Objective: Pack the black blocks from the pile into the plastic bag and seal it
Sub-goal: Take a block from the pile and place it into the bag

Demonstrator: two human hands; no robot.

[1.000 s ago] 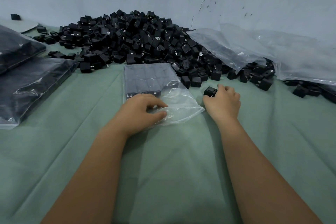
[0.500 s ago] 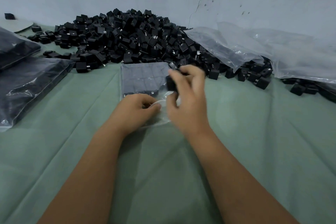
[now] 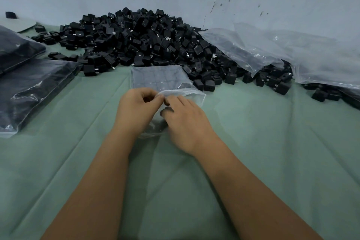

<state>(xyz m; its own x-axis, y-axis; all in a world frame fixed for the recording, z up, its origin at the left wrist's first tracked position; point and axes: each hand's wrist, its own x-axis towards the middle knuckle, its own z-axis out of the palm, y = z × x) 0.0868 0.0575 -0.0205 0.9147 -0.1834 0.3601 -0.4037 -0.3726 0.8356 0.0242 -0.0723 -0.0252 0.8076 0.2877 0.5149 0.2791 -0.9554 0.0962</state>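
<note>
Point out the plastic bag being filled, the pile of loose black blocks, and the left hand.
plastic bag (image 3: 157, 78), head view, block-filled top face.
pile of black blocks (image 3: 136, 39), head view, middle of heap.
left hand (image 3: 134, 109), head view, back of hand.

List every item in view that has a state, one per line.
plastic bag: lying flat on the cloth, filled with rows of blocks, mouth not yet sealed
left hand: pinching the bag's mouth
right hand: fingers at the bag's mouth, no block visible in it
pile of black blocks: loose, heaped against the wall
packed bags: full, lying flat at left
empty bags: crumpled over the blocks at right
</note>
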